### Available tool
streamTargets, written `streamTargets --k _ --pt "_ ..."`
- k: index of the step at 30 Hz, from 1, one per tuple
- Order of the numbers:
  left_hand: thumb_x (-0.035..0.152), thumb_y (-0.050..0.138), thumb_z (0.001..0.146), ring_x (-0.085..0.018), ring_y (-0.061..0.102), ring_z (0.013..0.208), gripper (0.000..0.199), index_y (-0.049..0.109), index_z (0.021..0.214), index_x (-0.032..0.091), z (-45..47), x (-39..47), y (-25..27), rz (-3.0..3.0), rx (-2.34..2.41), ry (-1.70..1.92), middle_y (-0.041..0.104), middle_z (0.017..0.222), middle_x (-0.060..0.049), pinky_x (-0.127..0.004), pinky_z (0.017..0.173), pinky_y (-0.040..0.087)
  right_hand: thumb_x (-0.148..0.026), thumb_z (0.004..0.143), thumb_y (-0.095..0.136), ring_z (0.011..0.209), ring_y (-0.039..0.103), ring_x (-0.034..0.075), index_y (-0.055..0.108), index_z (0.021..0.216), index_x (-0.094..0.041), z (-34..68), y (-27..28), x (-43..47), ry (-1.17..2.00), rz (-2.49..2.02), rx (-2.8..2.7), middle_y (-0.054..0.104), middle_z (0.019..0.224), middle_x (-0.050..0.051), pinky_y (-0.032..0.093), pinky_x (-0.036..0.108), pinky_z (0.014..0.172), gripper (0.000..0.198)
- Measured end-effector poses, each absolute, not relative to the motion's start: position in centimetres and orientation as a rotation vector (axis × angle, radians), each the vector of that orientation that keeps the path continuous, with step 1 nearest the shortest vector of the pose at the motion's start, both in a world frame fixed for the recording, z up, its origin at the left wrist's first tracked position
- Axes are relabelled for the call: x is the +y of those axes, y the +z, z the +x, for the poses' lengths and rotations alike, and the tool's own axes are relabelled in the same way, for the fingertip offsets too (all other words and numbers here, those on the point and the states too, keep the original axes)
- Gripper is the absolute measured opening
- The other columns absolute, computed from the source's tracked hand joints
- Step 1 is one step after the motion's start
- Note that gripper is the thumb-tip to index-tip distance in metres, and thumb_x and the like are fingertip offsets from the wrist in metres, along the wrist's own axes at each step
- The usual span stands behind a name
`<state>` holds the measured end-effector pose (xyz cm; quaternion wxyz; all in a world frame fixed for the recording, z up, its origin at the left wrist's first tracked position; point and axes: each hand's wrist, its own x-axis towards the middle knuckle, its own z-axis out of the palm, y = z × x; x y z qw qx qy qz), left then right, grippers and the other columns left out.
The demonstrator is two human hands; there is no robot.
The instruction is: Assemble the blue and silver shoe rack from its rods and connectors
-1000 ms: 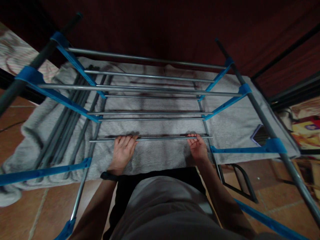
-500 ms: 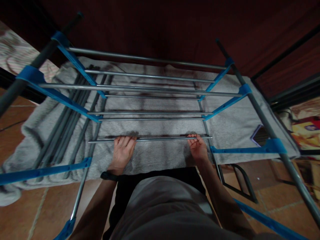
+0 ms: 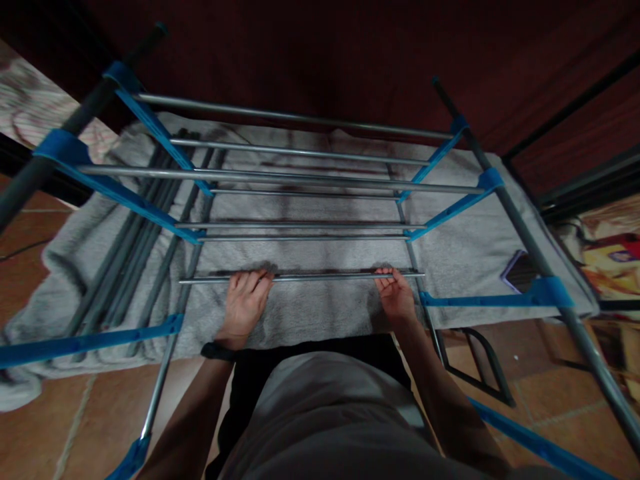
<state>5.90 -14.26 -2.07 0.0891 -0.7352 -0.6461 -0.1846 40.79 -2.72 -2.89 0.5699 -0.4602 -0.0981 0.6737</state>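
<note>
A thin metal rod (image 3: pixel 325 277) lies crosswise in front of me, held at both sides. My left hand (image 3: pixel 247 300) is closed over it from above, left of its middle. Near its right end, my right hand (image 3: pixel 395 293) pinches it with the palm turned partly up. Around the rod stands a rack frame of grey tubes with blue plastic brackets (image 3: pixel 525 300). Several metal crossbars (image 3: pixel 300 177) span the frame beyond my hands. The rod's left end overlaps a grey side tube (image 3: pixel 193 260) in view; whether they touch I cannot tell.
A grey blanket (image 3: pixel 300 257) lies beneath the frame. Several loose grey tubes (image 3: pixel 130 267) rest on it at the left. A dark flat object with a purple edge (image 3: pixel 520 270) sits at the right. Tiled floor (image 3: pixel 70 413) shows in front, and a dark red surface (image 3: pixel 300 53) rises behind.
The rod's left end has shifted slightly up in the view, so the rod lies a little more level. Both hands keep their hold almost unmoved.
</note>
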Motion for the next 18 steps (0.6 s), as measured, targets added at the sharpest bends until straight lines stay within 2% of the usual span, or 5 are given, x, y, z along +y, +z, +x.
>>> streamTargets --k 8,18 --pt "0.026 0.049 0.099 -0.025 0.059 0.099 0.022 0.060 0.118 0.023 5.93 -14.09 -2.26 -2.184 -1.892 -0.592 0.069 0.107 -0.009 -0.042 0.091 0.042 -0.023 0.092 0.059 0.084 0.071 0.010 0.062 0.080 -0.022 40.79 -2.78 -2.72 1.591 -1.085 -0.220 0.071 0.081 -0.003 0.057 0.025 0.087 0.012" --pt "0.028 0.046 0.099 -0.025 0.061 0.098 0.026 0.061 0.120 0.024 6.24 -14.00 -1.76 -2.183 -1.915 -0.559 0.070 0.108 -0.008 -0.042 0.094 0.040 -0.022 0.091 0.059 0.083 0.071 0.010 0.062 0.079 -0.022 40.75 -2.68 -2.62 1.595 -1.080 -0.202 0.071 0.080 -0.002 0.057 0.024 0.085 0.013"
